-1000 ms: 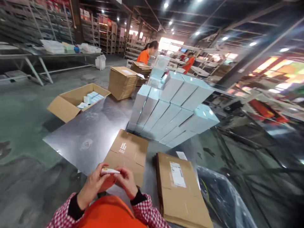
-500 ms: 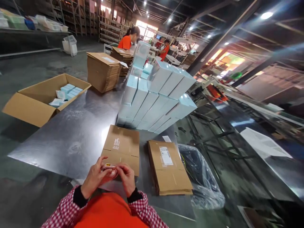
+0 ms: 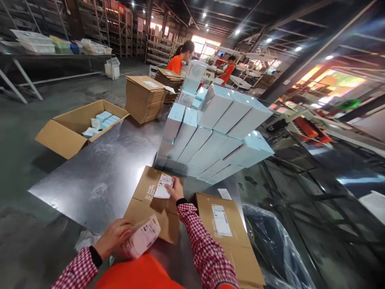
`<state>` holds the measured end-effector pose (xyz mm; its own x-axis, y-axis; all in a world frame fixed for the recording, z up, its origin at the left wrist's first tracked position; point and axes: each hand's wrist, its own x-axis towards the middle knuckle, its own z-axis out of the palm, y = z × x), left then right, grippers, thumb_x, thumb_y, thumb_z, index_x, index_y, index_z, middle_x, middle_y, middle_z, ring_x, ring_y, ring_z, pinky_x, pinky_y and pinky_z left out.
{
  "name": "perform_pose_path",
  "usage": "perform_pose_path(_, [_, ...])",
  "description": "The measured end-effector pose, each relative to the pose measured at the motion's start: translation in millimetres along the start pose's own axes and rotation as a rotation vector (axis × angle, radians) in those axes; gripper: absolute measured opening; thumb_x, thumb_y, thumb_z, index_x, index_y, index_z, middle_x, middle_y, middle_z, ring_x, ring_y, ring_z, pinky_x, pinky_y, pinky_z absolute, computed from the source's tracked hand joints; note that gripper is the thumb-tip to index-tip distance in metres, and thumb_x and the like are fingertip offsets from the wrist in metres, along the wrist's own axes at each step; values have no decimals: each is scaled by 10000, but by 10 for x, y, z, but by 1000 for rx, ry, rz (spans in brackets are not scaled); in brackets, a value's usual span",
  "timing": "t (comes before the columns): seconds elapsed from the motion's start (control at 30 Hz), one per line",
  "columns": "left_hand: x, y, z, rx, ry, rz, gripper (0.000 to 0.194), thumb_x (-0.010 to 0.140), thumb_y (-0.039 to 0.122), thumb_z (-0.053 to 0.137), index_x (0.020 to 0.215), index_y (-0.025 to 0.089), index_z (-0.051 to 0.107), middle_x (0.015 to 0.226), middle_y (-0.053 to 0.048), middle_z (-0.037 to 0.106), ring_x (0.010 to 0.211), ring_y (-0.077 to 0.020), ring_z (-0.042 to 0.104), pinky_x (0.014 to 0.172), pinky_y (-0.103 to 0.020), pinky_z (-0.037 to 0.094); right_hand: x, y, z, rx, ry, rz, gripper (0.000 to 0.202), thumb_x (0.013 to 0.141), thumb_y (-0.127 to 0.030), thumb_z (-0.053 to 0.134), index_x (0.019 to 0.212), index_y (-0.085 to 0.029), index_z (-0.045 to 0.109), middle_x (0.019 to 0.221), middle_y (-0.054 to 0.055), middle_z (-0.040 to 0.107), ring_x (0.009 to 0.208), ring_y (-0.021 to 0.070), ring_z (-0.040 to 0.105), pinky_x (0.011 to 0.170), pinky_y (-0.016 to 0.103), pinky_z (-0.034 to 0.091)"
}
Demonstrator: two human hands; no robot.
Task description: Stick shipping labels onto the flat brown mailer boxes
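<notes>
Gripping a roll of labels close to the body, the left hand stays nearest of all, just short of the flat carton on the steel table. Beyond it, the right hand reaches forward and pinches a single label by its right edge, holding it over the far end of that carton, long side running away from the person. Right of the carton lies a stack of flat cartons. Behind the carton rise pale blue boxes; farther off, an open box and workers in orange.
</notes>
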<state>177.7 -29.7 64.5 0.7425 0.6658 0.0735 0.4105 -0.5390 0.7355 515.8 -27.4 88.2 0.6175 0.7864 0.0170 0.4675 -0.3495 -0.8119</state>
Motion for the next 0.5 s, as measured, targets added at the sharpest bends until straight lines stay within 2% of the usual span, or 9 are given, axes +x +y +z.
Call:
perform_pose_path(0.1, [46, -35, 195, -14, -20, -18, 369, 910, 434, 434, 919, 244, 750, 1245, -69, 650, 1196, -282, 566, 1032, -424, 461, 39, 57, 172, -114, -109, -11, 525, 633, -211, 651, 1133, -118, 520, 1077, 119, 650, 983, 238, 607, 908, 358, 457])
perform_pose_path(0.2, [85, -124, 308, -73, -56, -54, 388, 913, 445, 433, 878, 226, 752, 1254, -74, 644, 1227, -286, 540, 1049, -472, 438, 3, 78, 203, -219, -158, 5, 672, 650, -201, 665, 1275, -69, 457, 1259, 212, 543, 1104, 307, 560, 955, 411, 420])
perform_pose_path(0.27, [88, -169, 330, -99, -57, -82, 390, 921, 430, 420, 896, 220, 748, 1255, -82, 643, 1236, -280, 534, 1057, -480, 428, -26, 60, 193, -366, -123, 67, 831, 689, -278, 680, 1397, -32, 322, 1357, 282, 426, 1118, 362, 545, 927, 456, 424])
perform_pose_path(0.33, [76, -190, 333, -99, -48, -96, 391, 925, 419, 410, 912, 214, 743, 1251, -89, 644, 1235, -278, 535, 1058, -477, 429, -75, 21, 235, -573, -46, 99, 868, 769, -369, 627, 1453, -22, 221, 1408, 306, 351, 1164, 392, 503, 936, 489, 405])
perform_pose_path(0.4, [64, -193, 341, -104, -32, -105, 389, 924, 410, 405, 908, 213, 740, 1247, -89, 647, 1233, -279, 537, 1055, -476, 434, -149, -16, 352, -719, -64, -28, 723, 865, -413, 502, 1458, -74, 267, 1443, 252, 349, 1266, 370, 412, 1025, 506, 321])
perform_pose_path(0.5, [74, -190, 362, -117, -15, -110, 391, 922, 403, 393, 893, 221, 738, 1242, -81, 651, 1232, -278, 539, 1053, -479, 434, -231, -22, 565, -715, -258, -304, 559, 928, -449, 376, 1435, -215, 359, 1500, 111, 341, 1380, 292, 262, 1128, 519, 123])
